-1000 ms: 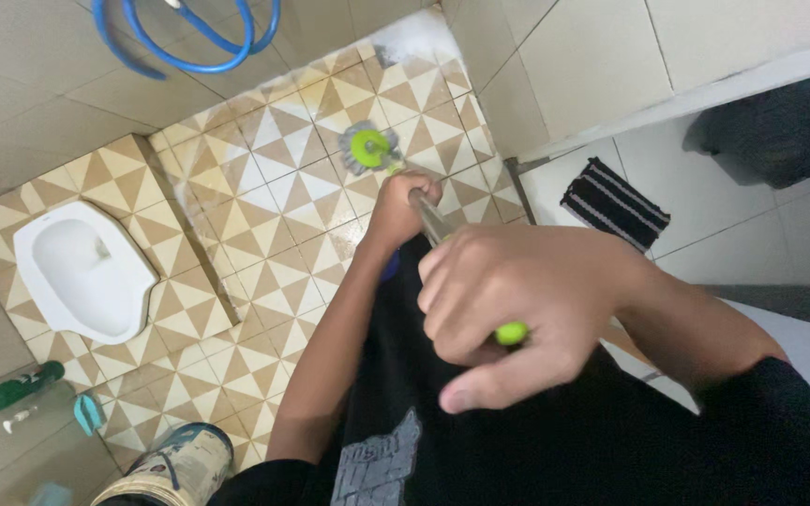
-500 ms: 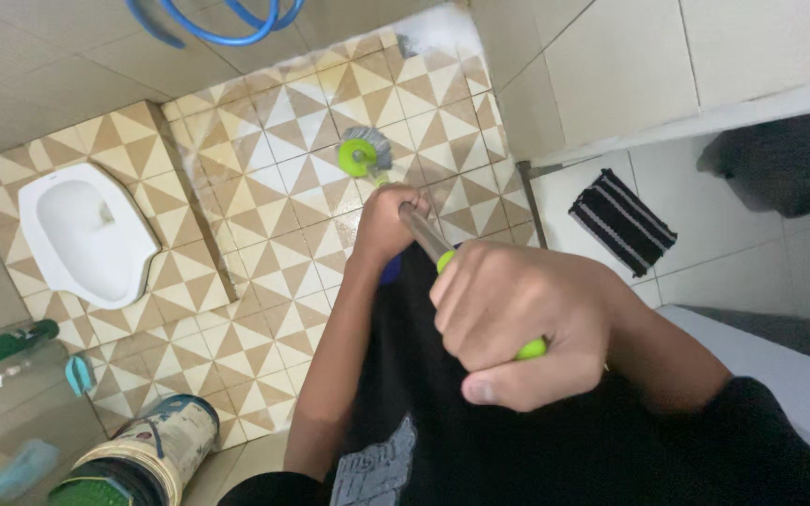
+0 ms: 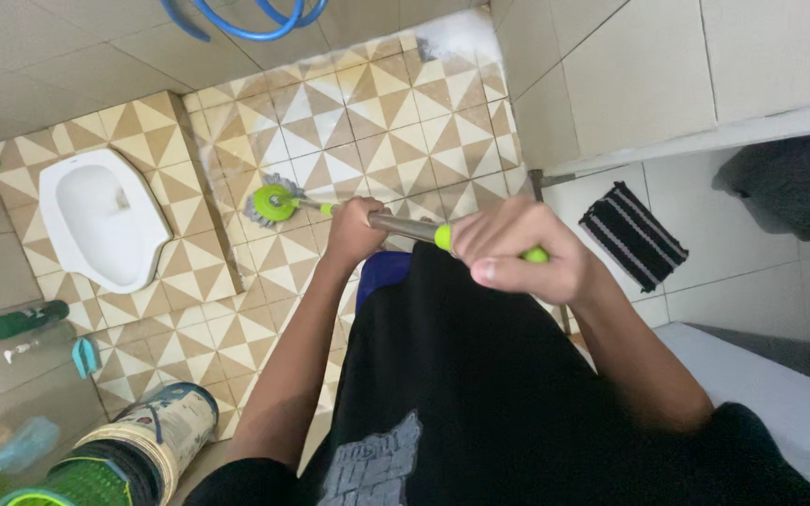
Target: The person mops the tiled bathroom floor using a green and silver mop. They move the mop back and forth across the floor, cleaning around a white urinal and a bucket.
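Both my hands grip a long-handled scrub brush. My left hand [image 3: 352,228] is closed around the lower part of its metal shaft [image 3: 405,227]. My right hand [image 3: 516,251] is closed on the green grip at the upper end. The round green brush head with grey bristles [image 3: 272,202] presses on the brown-and-white triangle floor tiles [image 3: 367,122], just right of the raised step that holds the white squat toilet [image 3: 105,220]. My black shirt fills the lower middle of the view.
A blue hose [image 3: 246,19] coils at the top. A green bottle [image 3: 19,321], a small teal item [image 3: 84,356] and a paint bucket [image 3: 157,431] stand at lower left. A black striped mat [image 3: 632,234] lies past the doorway on white tiles. Pale tiled walls enclose the floor.
The brush head has swept left and toward me, from the middle of the floor to beside the toilet step. Both hands swung left with the handle, which now lies nearly level.
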